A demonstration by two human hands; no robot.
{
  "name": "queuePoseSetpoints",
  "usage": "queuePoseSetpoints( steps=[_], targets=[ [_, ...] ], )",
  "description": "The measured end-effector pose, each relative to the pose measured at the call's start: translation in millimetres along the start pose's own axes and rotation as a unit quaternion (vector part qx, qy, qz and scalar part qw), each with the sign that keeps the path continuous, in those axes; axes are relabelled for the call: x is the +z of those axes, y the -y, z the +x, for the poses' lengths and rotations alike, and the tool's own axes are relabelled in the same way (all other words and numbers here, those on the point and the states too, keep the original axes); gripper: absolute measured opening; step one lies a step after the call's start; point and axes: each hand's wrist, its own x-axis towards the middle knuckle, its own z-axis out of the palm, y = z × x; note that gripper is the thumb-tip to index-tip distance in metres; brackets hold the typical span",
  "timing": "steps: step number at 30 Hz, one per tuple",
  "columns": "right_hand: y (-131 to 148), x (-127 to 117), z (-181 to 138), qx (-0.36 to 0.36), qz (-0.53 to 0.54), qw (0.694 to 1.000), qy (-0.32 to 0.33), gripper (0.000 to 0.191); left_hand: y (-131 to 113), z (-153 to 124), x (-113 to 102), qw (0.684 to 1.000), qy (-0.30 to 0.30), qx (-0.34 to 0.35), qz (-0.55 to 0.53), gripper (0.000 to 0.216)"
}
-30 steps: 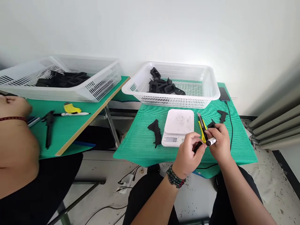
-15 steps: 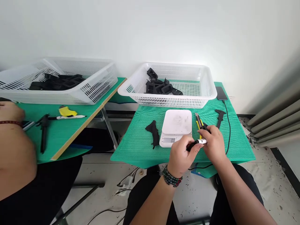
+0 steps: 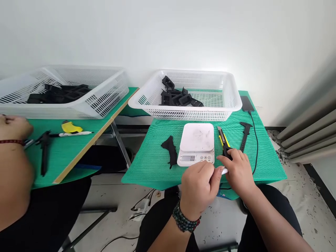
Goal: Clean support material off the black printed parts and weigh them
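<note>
My left hand (image 3: 200, 185) and my right hand (image 3: 237, 170) meet over the front edge of the green table (image 3: 154, 164), both closed on a white marker pen (image 3: 224, 171) of which only a short bit shows between them. A white kitchen scale (image 3: 197, 143) reading zero stands just behind my hands. A black plastic part (image 3: 170, 149) lies left of the scale. A yellow utility knife (image 3: 223, 141) and a black caliper (image 3: 244, 134) lie to its right.
A white basket (image 3: 228, 103) with several black parts stands at the back. A phone (image 3: 246, 104) with a cable lies at the back right. On the left table, another person's arm (image 3: 13, 161) reaches near a second basket (image 3: 105, 94), caliper, yellow knife and pen.
My two hands have come down and towards me with the pen, from above the knife to the table's front edge. The pen is now mostly hidden between them.
</note>
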Motion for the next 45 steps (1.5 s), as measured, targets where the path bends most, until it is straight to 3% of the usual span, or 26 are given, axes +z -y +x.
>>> queuePoseSetpoints(
  steps=[7, 18, 21, 26, 30, 33, 36, 38, 40, 42, 45],
  targets=[
    [-1, -5, -8, -0.019, 0.009, 0.999, 0.027, 0.033, -3, -3, 2, 0.991, 0.103, -0.032, -0.076, 0.036],
    [-1, -13, -8, -0.052, 0.02, 0.998, 0.005, 0.024, -12, -3, 8, 0.961, 0.169, -0.125, -0.179, 0.035],
    [1, -14, -6, -0.075, 0.02, 0.997, 0.003, 0.027, -14, -6, 16, 0.963, 0.149, -0.138, -0.178, 0.033],
    [5, -18, -2, -0.083, 0.009, 0.997, 0.0, 0.025, -13, -14, 28, 0.961, 0.064, -0.164, -0.213, 0.037],
    [4, -18, 3, -0.068, -0.008, 0.997, 0.027, 0.018, -7, -15, 30, 0.948, 0.064, -0.18, -0.256, 0.043],
    [-3, -17, 8, -0.056, 0.018, 0.995, 0.074, 0.011, -1, -12, 30, 0.916, 0.086, -0.194, -0.341, 0.055],
    [-14, -14, 12, -0.005, 0.118, 0.989, 0.085, 0.031, 7, -10, 34, 0.869, 0.046, -0.233, -0.435, 0.076],
    [-23, -12, 14, 0.035, 0.257, 0.964, 0.058, 0.037, 12, -7, 38, 0.854, -0.011, -0.251, -0.456, 0.07],
    [-31, -12, 16, 0.089, 0.406, 0.909, 0.018, 0.031, 14, -5, 41, 0.858, -0.035, -0.26, -0.442, 0.051],
    [-38, -12, 19, 0.167, 0.536, 0.827, -0.024, 0.023, 13, -4, 45, 0.869, -0.005, -0.273, -0.413, 0.039],
    [-43, -12, 23, 0.269, 0.7, 0.658, -0.073, 0.028, 6, -3, 52, 0.869, 0.076, -0.287, -0.396, 0.051]
  ],
)
